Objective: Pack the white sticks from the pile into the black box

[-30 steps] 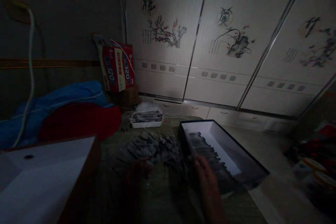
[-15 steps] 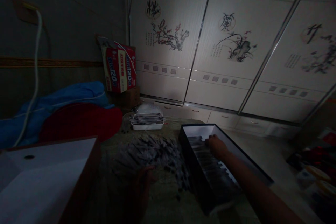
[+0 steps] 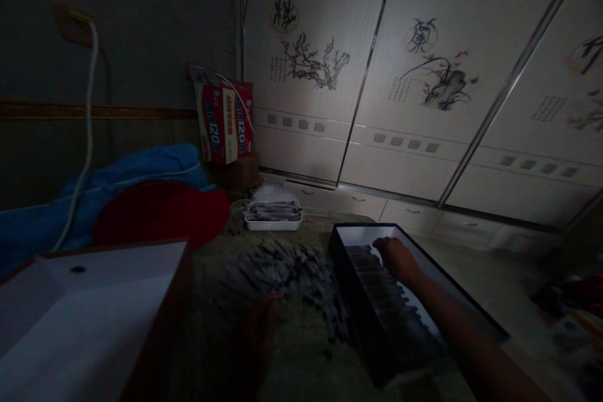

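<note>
1. Right hand (image 3: 398,259), reached forward into the far end of the long black box (image 3: 475,311), rests palm-down on the row of dark packets (image 3: 377,282) laid crosswise inside; the fingers curl over the row's end, but the dim light does not show whether they grip a packet or only press on it.
2. Row of packets, packed side by side along the left wall of the box, leaves the white floor bare along the right wall (an ordered fill, by the look of it, from the near end outward).
3. Left hand (image 3: 264,326), low on the greenish table (image 3: 301,364), touches the near edge of the loose pile of packets (image 3: 282,270); too dark to tell whether it is open or closed.
4. Loose pile lies just beside the box's left wall, within reach of both hands.
5. White tray (image 3: 273,218) holding more dark packets sits beyond the pile, near the table's far edge.
6. Open white-lined box (image 3: 94,314) fills the near left corner; a red round object (image 3: 162,213) and blue cloth (image 3: 117,179) lie behind it.
7. Change from half a second ago: the right hand sits at nearly the same spot in the box, the view having swung slightly left; one second ago that hand was at the box's near end.
</note>
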The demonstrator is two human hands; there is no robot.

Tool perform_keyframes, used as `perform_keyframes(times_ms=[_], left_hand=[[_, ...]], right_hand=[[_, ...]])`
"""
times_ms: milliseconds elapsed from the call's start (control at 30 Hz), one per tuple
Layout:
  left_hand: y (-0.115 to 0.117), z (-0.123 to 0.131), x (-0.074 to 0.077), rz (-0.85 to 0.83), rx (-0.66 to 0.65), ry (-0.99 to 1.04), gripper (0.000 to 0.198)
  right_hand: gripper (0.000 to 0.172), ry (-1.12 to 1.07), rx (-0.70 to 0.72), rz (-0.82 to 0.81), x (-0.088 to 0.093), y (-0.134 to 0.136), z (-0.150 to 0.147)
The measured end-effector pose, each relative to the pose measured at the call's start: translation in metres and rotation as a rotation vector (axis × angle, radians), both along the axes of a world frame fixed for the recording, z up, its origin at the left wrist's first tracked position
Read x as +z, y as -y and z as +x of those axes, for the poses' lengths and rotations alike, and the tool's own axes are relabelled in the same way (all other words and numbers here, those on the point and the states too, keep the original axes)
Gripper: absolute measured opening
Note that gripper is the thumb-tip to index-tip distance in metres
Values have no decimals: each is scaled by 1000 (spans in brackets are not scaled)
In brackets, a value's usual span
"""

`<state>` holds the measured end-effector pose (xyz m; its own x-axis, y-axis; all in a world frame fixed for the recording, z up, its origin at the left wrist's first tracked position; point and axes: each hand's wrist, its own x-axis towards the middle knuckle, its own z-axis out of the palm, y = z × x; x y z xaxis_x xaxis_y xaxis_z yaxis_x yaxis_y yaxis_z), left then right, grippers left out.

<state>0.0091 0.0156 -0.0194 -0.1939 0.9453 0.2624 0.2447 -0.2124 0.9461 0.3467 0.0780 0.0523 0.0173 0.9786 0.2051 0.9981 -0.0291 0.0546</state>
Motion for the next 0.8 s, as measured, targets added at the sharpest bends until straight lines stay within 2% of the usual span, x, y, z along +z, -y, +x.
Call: perform_keyframes(times_ms=[100, 200, 267, 367, 500, 567, 667, 800], left_hand=[[0, -1, 0, -18, 28, 13, 54], [-2, -5, -1, -15, 69, 11, 53], [-3, -8, 1, -6, 81, 22, 52], [-2, -12, 4, -9, 85, 46, 51], [-1, -13, 9, -19, 96, 81, 52], [-1, -13, 9, -8, 109, 80, 52], [0, -11, 10, 5, 113, 74, 51], [-2, -11, 9, -24, 140, 91, 51]], right_hand=[[30, -85, -17, 160, 23, 23, -24], [30, -179, 56, 239, 34, 60, -68], [26, -372, 179, 252, 29, 84, -103], [23, -516, 211, 123, 2, 103, -148], [30, -529, 140, 141, -44, 93, -176], [30, -506, 95, 155, -59, 82, -180], [25, -481, 87, 153, -68, 64, -188], [27, -461, 110, 168, -64, 42, -207]])
